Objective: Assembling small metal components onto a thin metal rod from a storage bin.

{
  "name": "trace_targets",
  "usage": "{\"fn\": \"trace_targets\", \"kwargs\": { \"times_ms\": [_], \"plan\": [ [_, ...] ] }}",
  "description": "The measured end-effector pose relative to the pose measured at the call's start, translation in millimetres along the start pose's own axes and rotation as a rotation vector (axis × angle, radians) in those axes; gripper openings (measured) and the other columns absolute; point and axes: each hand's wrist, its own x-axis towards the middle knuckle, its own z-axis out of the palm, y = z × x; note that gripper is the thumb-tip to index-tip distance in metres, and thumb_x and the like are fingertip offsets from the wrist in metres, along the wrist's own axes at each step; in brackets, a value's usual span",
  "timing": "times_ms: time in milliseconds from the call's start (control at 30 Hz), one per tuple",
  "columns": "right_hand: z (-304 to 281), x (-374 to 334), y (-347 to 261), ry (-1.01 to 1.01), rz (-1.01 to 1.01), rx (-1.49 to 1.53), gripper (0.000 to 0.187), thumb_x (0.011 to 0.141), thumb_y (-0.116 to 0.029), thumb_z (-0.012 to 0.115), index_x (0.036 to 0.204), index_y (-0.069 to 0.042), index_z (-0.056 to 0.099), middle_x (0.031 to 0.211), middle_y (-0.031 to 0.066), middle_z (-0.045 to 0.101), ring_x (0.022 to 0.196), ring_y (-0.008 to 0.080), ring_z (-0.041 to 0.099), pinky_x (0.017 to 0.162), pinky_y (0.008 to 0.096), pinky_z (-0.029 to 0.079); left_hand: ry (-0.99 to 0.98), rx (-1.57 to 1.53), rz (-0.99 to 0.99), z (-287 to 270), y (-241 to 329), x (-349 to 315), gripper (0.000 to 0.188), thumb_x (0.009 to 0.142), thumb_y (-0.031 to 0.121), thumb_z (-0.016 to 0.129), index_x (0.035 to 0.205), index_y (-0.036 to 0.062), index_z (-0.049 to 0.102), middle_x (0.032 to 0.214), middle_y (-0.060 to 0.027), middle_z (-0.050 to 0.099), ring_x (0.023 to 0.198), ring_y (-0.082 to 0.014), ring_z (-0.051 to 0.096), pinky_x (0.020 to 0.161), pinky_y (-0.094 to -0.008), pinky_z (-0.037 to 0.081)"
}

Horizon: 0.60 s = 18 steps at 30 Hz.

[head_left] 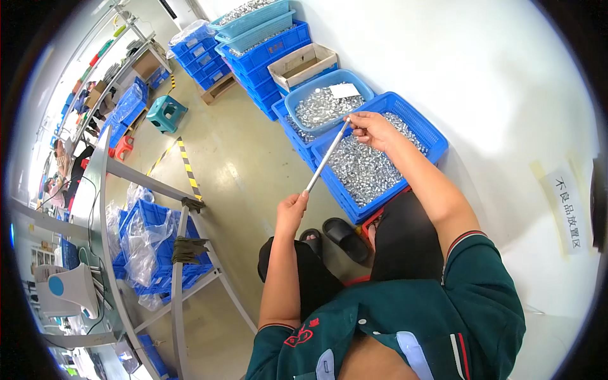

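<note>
Head view: the person sat on a low seat facing a row of blue crates by the wall. The left hand (pixel 292 208) was closed around the lower end of a thin metal rod (pixel 326 157), held up at a slant. The right hand (pixel 370 128) pinched the rod's upper end between fingertips, directly over the nearest blue crate (pixel 423 130), which was heaped with small silver parts (pixel 364 168). Whether a part sat under those fingertips could not be told — too small to see.

Judgement: the step in hand appeared to be loading parts onto the rod at its top end. A further part would call for the right hand to drop into the heap just below it while the left kept the rod steady and tilted.

The rod spanned the gap between both hands, above the floor and the crate's near edge. A round pale-blue tub (pixel 329 100) of similar parts stood just behind — untouched.
</note>
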Motion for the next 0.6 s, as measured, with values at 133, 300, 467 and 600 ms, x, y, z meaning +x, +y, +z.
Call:
{"fn": "trace_targets", "kwargs": {
  "times_ms": [133,300,467,600],
  "plan": [
    [7,-3,1,0.016,-0.064,-0.118,0.018,0.088,-0.021,0.052,0.088,-0.003,0.052,0.069,0.0007,0.043,0.051,0.0054,0.035,0.036,0.0171,0.024,-0.004,-0.048,-0.022,0,7,-5,0.038,0.084,0.034,0.057,0.059,0.006,0.049,0.052,0.005,0.039,0.046,-0.004,0.032,0.041,-0.0222,0.024],
    [14,-5,1,-0.031,-0.069,-0.059,0.018,0.089,-0.022,0.05,0.081,-0.006,0.052,0.065,-0.0009,0.042,0.048,0.0048,0.034,0.036,0.0178,0.022,-0.035,-0.093,-0.006,1,2,-3,0.038,0.085,0.036,0.054,0.06,0.0083,0.046,0.048,0.0071,0.035,0.038,-0.0015,0.025,0.034,-0.0194,0.017],
    [34,-7,10,0.259,-0.311,-0.524,0.019,0.088,-0.024,0.05,0.082,-0.006,0.052,0.061,-0.0028,0.04,0.046,0.0042,0.033,0.037,0.0188,0.023,0.073,0.011,0.136,2,-19,8,0.038,0.085,0.036,0.054,0.061,0.0081,0.046,0.048,0.0064,0.035,0.037,-0.0026,0.026,0.034,-0.0205,0.018],
    [28,-5,8,0.256,-0.297,-0.432,0.018,0.088,-0.023,0.05,0.083,-0.006,0.052,0.061,-0.0033,0.039,0.047,0.0039,0.034,0.038,0.0182,0.023,0.138,0.092,0.208,8,-11,6,0.038,0.086,0.035,0.054,0.06,0.0084,0.046,0.048,0.006,0.034,0.037,-0.0034,0.026,0.035,-0.0213,0.019]
  ]
}}
